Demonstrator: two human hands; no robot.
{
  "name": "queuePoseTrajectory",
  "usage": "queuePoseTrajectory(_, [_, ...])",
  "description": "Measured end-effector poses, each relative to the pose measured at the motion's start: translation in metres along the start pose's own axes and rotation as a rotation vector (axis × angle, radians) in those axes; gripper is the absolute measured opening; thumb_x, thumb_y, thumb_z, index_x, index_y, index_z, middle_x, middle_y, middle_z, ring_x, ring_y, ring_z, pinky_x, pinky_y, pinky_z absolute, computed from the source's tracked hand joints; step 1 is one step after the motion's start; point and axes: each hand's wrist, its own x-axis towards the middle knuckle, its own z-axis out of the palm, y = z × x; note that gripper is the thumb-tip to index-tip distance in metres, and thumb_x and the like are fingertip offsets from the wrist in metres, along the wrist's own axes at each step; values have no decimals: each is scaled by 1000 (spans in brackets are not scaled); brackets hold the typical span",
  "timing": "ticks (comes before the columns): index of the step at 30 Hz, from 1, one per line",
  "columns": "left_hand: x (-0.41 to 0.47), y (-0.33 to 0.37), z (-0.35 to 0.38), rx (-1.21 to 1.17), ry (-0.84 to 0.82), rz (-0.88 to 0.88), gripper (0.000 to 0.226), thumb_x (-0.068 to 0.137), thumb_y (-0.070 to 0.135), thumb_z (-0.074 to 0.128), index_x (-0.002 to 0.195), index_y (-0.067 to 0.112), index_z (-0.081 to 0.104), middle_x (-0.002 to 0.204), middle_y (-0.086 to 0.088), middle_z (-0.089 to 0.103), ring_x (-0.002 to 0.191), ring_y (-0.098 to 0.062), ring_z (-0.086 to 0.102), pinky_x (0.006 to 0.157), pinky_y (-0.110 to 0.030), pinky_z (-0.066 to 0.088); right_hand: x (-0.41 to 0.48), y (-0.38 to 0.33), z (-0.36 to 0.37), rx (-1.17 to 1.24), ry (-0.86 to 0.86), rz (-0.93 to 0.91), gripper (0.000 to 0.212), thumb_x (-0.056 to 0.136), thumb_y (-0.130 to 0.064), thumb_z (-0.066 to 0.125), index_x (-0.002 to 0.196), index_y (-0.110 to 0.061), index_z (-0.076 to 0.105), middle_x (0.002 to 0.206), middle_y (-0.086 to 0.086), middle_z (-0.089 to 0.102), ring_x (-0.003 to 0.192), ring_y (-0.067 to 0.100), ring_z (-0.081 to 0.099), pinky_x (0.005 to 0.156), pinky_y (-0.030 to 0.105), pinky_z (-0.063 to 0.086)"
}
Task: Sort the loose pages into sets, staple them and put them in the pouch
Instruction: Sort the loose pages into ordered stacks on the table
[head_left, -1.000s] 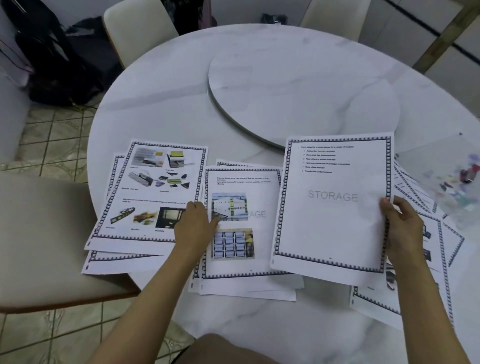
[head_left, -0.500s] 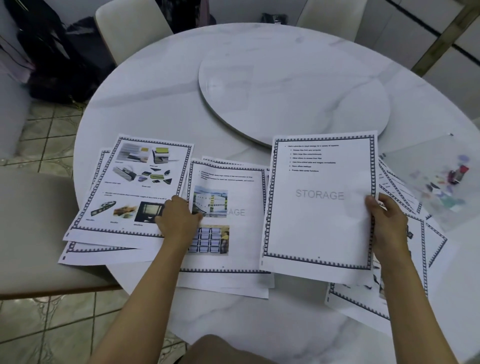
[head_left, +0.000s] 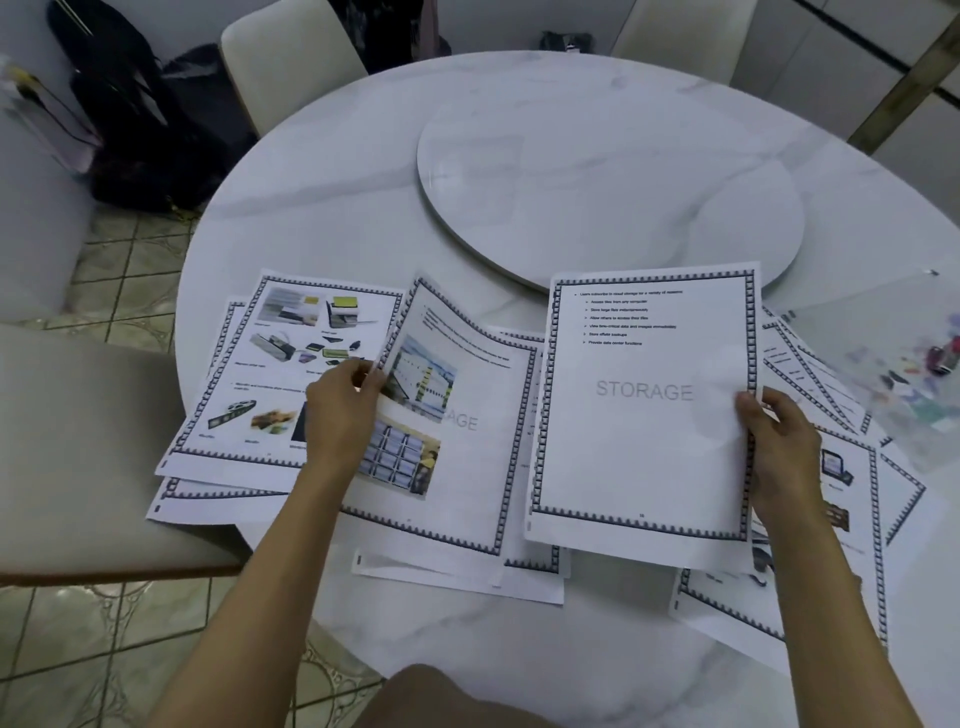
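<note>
While the right hand (head_left: 779, 441) pinches it, the STORAGE page (head_left: 644, 457) points lengthwise away.

The left hand (head_left: 345, 410), which lay flat on the middle page (head_left: 457, 431), now pinches that page's left edge and lifts it, curling the sheet upward.

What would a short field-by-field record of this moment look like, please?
Left grip: pinches the left edge of the photo page; that edge is raised and curled
Right grip: holds the STORAGE page by its right edge
Left pile: bordered pages with device pictures, flat on the table
Right pile: fanned pages, partly under the STORAGE page
Pouch: clear, at the table's right, small items inside
Staples: none visible
</note>
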Motion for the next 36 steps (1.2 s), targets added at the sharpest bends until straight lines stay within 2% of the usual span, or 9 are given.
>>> queuePoseTrajectory(6, [34, -17, -45, 50, 110, 46, 27, 97, 16, 48, 110, -2, 64, 99, -16, 66, 83, -16, 52, 72, -17, 33, -1, -2, 10, -26, 10, 18, 52, 48, -64, 68, 88, -30, 64, 72, -18, 70, 67, -3, 63, 63, 15, 54])
queuePoseTrajectory(10, [65, -56, -73, 80, 150, 67, 27, 96, 14, 47, 107, -4, 63, 98, -21, 66, 92, -35, 60, 78, -35, 42, -1, -3, 18, -29, 56, 23, 7, 84, -37, 62, 85, -30, 62, 65, -21, 68, 60, -7, 61, 60, 12, 51])
queuePoseTrajectory(14, [84, -92, -89, 103, 167, -12, 28, 97, 12, 45, 115, -6, 57, 109, -28, 61, 101, -40, 57, 85, -42, 43, -4, -2, 27, -25, 33, 49, 49, 49, -61, 67, 85, -29, 63, 69, -19, 70, 63, -5, 63, 58, 12, 52])
queuePoseTrajectory(19, [78, -105, -87, 266, 190, 4, 42, 92, 11, 53, 132, 1, 43, 130, -30, 41, 121, -43, 38, 101, -50, 32, -2, 8, 31, -36, 22, 65, 76, 31, -77, 72, 88, -28, 64, 75, -18, 72, 69, -3, 65, 64, 14, 55])
queuePoseTrajectory(22, [57, -83, -70, 256, 147, 109, 38, 91, 10, 56, 127, 1, 49, 124, -27, 45, 114, -40, 44, 98, -47, 39, -1, 12, 31, -15, 38, 83, 105, 24, -80, 73, 110, -19, 62, 90, -13, 72, 83, 3, 65, 78, 21, 54])
queuePoseTrajectory(24, [37, -65, -52, 176, 32, 118, 26, 93, 14, 54, 116, 4, 58, 112, -20, 58, 94, -28, 57, 82, -34, 45, -2, 13, 31, -14, 36, 89, 114, 25, -79, 73, 118, -15, 59, 102, -8, 70, 92, 8, 64, 84, 24, 54])
queuePoseTrajectory(28, [1, -33, -9, 77, -212, -10, 21, 91, 25, 58, 101, 8, 64, 89, -5, 66, 72, -13, 56, 63, -19, 39, -5, 11, 32, -19, 31, 71, 75, 34, -70, 72, 93, -25, 61, 75, -21, 71, 69, -6, 65, 62, 11, 53])
queuePoseTrajectory(32, [-12, -23, 22, 238, -329, -109, 39, 89, 37, 59, 110, 4, 56, 104, -10, 62, 94, -25, 59, 73, -27, 39, -4, 12, 24, 10, 57, 81, 25, 71, -46, 69, 89, -29, 61, 73, -22, 70, 72, -1, 65, 61, 12, 53])
queuePoseTrajectory(36, [-11, -21, 35, 369, -279, -96, 45, 90, 37, 57, 113, 0, 49, 114, -15, 53, 100, -30, 56, 75, -34, 43, 0, 12, 13, -33, 97, 99, 11, 81, -35, 65, 89, -30, 60, 70, -23, 70, 67, -3, 64, 64, 14, 54])
